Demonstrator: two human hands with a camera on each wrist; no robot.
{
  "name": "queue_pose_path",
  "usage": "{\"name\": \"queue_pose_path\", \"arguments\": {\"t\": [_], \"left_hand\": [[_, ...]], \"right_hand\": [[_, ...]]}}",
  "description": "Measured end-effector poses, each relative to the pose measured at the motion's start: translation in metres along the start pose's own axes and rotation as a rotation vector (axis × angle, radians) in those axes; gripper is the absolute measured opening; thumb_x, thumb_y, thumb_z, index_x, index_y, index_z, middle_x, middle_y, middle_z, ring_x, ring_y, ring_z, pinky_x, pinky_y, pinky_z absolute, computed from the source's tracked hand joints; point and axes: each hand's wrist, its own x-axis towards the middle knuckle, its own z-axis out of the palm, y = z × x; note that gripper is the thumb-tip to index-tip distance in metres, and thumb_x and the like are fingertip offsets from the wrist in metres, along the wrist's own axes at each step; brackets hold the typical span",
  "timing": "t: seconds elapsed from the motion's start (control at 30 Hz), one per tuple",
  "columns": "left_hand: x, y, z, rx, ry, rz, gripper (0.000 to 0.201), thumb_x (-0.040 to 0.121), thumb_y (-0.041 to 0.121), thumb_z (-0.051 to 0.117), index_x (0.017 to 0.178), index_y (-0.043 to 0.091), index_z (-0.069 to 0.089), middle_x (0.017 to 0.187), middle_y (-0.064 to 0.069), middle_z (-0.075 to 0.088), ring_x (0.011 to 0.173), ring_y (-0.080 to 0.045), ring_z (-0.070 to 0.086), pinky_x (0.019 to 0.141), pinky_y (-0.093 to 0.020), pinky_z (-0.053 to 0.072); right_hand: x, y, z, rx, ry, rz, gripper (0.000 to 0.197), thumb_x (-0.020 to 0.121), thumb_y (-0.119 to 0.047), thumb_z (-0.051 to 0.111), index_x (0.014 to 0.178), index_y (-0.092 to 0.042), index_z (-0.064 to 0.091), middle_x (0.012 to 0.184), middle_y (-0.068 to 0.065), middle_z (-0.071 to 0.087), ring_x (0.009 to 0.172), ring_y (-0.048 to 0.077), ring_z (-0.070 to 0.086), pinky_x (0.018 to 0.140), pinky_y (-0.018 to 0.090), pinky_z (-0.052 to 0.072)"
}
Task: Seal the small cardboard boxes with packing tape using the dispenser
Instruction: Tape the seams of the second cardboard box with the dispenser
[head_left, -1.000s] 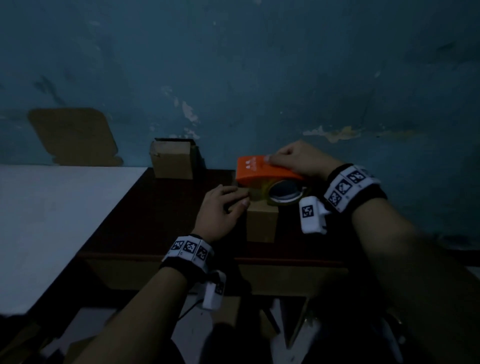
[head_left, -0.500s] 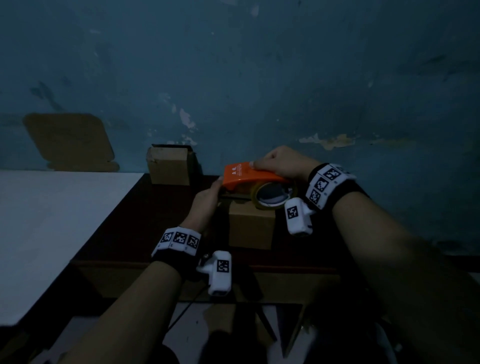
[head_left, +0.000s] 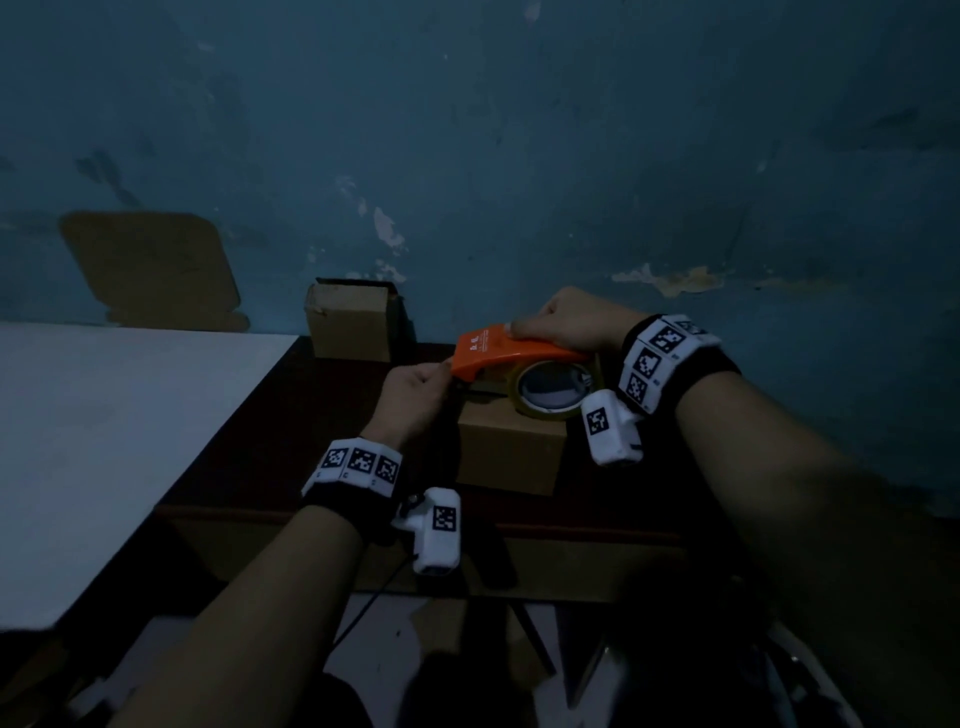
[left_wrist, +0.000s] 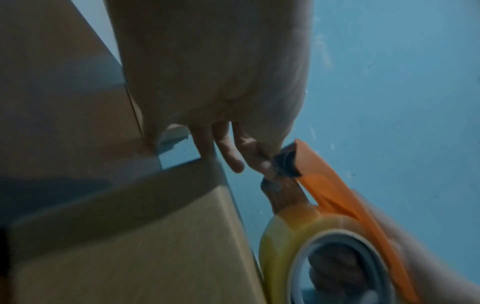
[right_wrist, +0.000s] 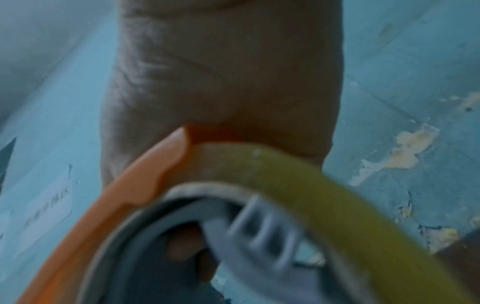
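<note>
A small brown cardboard box (head_left: 509, 452) stands on the dark wooden table (head_left: 291, 426). Just above its top, my right hand (head_left: 524, 327) grips the orange tape dispenser (head_left: 511, 351) from above, with the yellowish tape roll (head_left: 550, 387) under its hood. My left hand (head_left: 444, 371) is at the dispenser's front end. In the left wrist view its thumb and forefinger (left_wrist: 261, 162) pinch the tape end beside the black roller (left_wrist: 285, 164), next to the box (left_wrist: 130, 236). The right wrist view is blurred and shows my palm (right_wrist: 228, 82) on the orange hood (right_wrist: 145, 179).
A second small cardboard box (head_left: 348, 322) stands at the back by the blue wall. A white tabletop (head_left: 104, 441) adjoins on the left. A flat cardboard piece (head_left: 150, 265) leans on the wall behind it. The table's front edge (head_left: 519, 530) is near my wrists.
My left hand has left the top of the box and gone up to the dispenser's front end. The dispenser has shifted left over the box and tilted.
</note>
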Motion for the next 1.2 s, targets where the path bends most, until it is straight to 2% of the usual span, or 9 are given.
{"name": "queue_pose_path", "arguments": {"t": [0.13, 0.27, 0.43, 0.5, 0.67, 0.77, 0.9, 1.07, 1.2], "left_hand": [[0.003, 0.001, -0.008, 0.012, 0.016, 0.042, 0.035, 0.098, 0.021, 0.053, 0.065, 0.009, 0.059, 0.06, -0.006, 0.053, 0.043, -0.003, 0.044, 0.044, -0.015, 0.036], [0.006, -0.003, -0.022, 0.032, 0.072, 0.043, 0.029, 0.097, 0.013, 0.051, 0.073, 0.001, 0.063, 0.066, -0.006, 0.061, 0.048, 0.001, 0.052, 0.046, -0.009, 0.039], [0.008, -0.028, -0.046, 0.073, 0.08, -0.1, 0.032, 0.098, 0.024, 0.054, 0.074, 0.006, 0.068, 0.07, -0.011, 0.062, 0.057, -0.013, 0.054, 0.043, -0.012, 0.039], [0.01, -0.03, -0.046, 0.066, 0.109, -0.108, 0.035, 0.098, 0.028, 0.053, 0.072, 0.01, 0.067, 0.065, -0.008, 0.059, 0.052, -0.011, 0.053, 0.042, -0.013, 0.039], [0.017, -0.021, -0.053, 0.037, 0.095, -0.136, 0.033, 0.098, 0.032, 0.053, 0.078, 0.009, 0.068, 0.069, -0.008, 0.061, 0.058, -0.013, 0.054, 0.043, -0.012, 0.042], [0.021, -0.025, -0.054, 0.048, 0.052, -0.157, 0.032, 0.097, 0.033, 0.054, 0.079, 0.01, 0.07, 0.075, -0.01, 0.063, 0.062, -0.016, 0.056, 0.055, -0.02, 0.045], [0.021, -0.04, -0.046, 0.024, 0.005, -0.226, 0.034, 0.097, 0.033, 0.054, 0.089, 0.005, 0.07, 0.075, -0.012, 0.062, 0.059, -0.017, 0.056, 0.053, -0.023, 0.044], [0.017, -0.052, -0.034, -0.021, -0.011, -0.267, 0.032, 0.098, 0.033, 0.052, 0.084, 0.008, 0.068, 0.071, -0.009, 0.061, 0.056, -0.015, 0.056, 0.051, -0.021, 0.045], [0.017, -0.061, -0.027, 0.018, -0.009, -0.251, 0.036, 0.098, 0.033, 0.052, 0.072, 0.011, 0.065, 0.066, -0.01, 0.057, 0.048, -0.013, 0.052, 0.044, -0.017, 0.041]], "right_hand": [[-0.003, -0.009, -0.001, -0.053, 0.002, 0.006, 0.054, 0.084, -0.057, 0.062, 0.052, -0.02, 0.04, 0.042, -0.006, 0.036, 0.042, 0.014, 0.035, 0.05, 0.026, 0.026], [-0.004, -0.007, -0.003, -0.077, -0.006, 0.039, 0.053, 0.083, -0.061, 0.061, 0.056, -0.018, 0.045, 0.048, -0.002, 0.039, 0.044, 0.015, 0.038, 0.051, 0.027, 0.028], [-0.008, 0.006, -0.007, -0.08, 0.017, 0.087, 0.054, 0.083, -0.061, 0.061, 0.056, -0.017, 0.045, 0.051, 0.001, 0.041, 0.046, 0.017, 0.04, 0.051, 0.026, 0.029], [-0.008, 0.005, -0.004, -0.062, 0.023, 0.097, 0.055, 0.084, -0.06, 0.06, 0.055, -0.017, 0.044, 0.051, 0.001, 0.041, 0.045, 0.017, 0.039, 0.05, 0.026, 0.029], [-0.006, 0.009, 0.001, -0.041, 0.008, 0.129, 0.054, 0.085, -0.064, 0.056, 0.061, -0.016, 0.052, 0.061, 0.003, 0.052, 0.054, 0.019, 0.05, 0.058, 0.027, 0.037], [-0.007, 0.008, 0.003, -0.063, 0.005, 0.153, 0.054, 0.084, -0.067, 0.054, 0.071, -0.015, 0.06, 0.071, 0.006, 0.061, 0.064, 0.02, 0.058, 0.059, 0.027, 0.04], [-0.007, 0.003, 0.005, -0.092, -0.019, 0.169, 0.055, 0.085, -0.066, 0.052, 0.069, -0.014, 0.057, 0.071, 0.006, 0.058, 0.063, 0.021, 0.055, 0.059, 0.028, 0.039], [-0.007, 0.003, 0.007, -0.079, -0.02, 0.178, 0.051, 0.086, -0.066, 0.052, 0.074, -0.016, 0.057, 0.078, 0.006, 0.059, 0.071, 0.022, 0.058, 0.065, 0.029, 0.043], [-0.004, 0.003, 0.008, -0.102, -0.017, 0.18, 0.051, 0.084, -0.067, 0.052, 0.072, -0.017, 0.055, 0.076, 0.004, 0.057, 0.068, 0.02, 0.056, 0.059, 0.028, 0.038]]}}
